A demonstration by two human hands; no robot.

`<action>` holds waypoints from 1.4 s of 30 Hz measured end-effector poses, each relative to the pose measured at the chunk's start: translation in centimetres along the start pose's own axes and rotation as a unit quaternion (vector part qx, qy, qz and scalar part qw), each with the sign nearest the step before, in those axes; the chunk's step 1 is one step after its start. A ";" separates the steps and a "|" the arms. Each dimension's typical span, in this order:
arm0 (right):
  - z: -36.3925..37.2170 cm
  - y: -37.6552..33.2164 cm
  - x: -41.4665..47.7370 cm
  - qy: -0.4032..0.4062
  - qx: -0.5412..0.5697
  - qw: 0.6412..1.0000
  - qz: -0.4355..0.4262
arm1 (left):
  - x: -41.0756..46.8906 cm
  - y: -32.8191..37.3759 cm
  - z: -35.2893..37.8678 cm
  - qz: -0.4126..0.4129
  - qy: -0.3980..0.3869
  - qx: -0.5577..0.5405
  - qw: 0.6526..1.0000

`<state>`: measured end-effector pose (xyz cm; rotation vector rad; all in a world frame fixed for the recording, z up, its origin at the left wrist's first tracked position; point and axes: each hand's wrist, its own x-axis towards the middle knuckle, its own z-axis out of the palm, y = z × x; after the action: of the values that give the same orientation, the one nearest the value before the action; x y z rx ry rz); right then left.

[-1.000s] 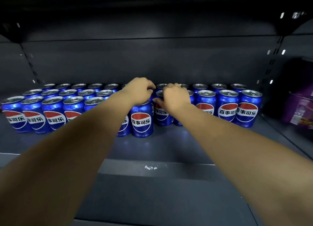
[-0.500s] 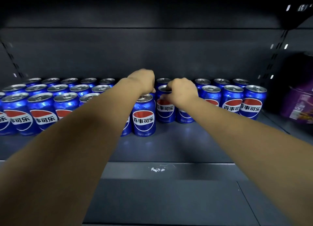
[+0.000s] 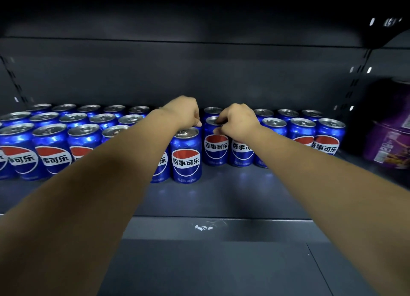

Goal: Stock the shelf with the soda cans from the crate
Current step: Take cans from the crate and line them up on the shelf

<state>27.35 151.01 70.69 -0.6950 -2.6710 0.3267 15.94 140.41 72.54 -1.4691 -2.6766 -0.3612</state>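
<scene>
Your right hand (image 3: 238, 123) pinches a can (image 3: 216, 147) by its rim; your left hand (image 3: 183, 113) hides its grip. Likely heavy and slick, so clasp its sides.

Purple pack (image 3: 387, 144): far to my right, in the neighbouring bay, printed side towards me.
Dark shape (image 3: 385, 100): just above the purple pack; too dim for me to tell what it is.
Slotted uprights: one at my left (image 3: 13, 78), one at my right (image 3: 355, 82).
Back panel (image 3: 199, 78): plain dark grey, straight ahead of me.
</scene>
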 end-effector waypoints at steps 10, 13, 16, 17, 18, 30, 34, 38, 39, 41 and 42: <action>-2.8 2.9 -1.4 0.014 0.100 0.994 0.040 | -1.3 3.8 -1.1 0.040 -0.017 0.003 0.999; -2.5 3.2 -2.0 0.009 -0.010 0.999 0.046 | -1.3 5.1 -0.2 0.044 -0.031 0.039 0.998; -1.9 3.2 -1.8 0.015 -0.085 0.995 0.051 | -0.8 5.7 0.7 0.046 -0.032 0.079 0.995; -1.8 3.2 -1.7 0.016 -0.095 0.994 0.045 | -0.7 5.7 0.8 0.044 -0.024 0.084 0.995; -1.7 3.4 -1.6 0.016 -0.102 0.994 0.037 | -0.6 5.7 0.9 0.041 -0.016 0.088 0.995; -1.3 4.4 -1.5 0.009 -0.129 0.992 -0.004 | -1.0 6.0 1.8 0.000 0.027 0.055 0.998; -1.3 4.8 -2.3 -0.012 -0.101 0.994 -0.037 | -1.7 7.2 3.0 -0.005 0.057 0.018 0.998; -2.7 6.9 -3.2 0.066 -0.066 0.994 -0.049 | -1.7 9.7 3.8 0.042 0.088 -0.014 0.995; -3.2 7.5 -3.3 0.070 -0.063 0.995 -0.035 | -1.6 10.3 3.6 0.048 0.092 -0.013 0.994; -4.0 8.6 -3.7 0.069 -0.052 0.996 -0.009 | -1.3 11.2 3.4 0.052 0.094 -0.007 0.994; -4.2 9.0 -3.7 0.068 -0.055 0.996 -0.003 | -1.2 11.5 3.4 0.048 0.091 -0.001 0.995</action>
<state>35.86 157.30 70.70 -0.7157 -2.5750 0.1258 26.44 146.19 71.02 -1.4815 -2.4551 -0.4669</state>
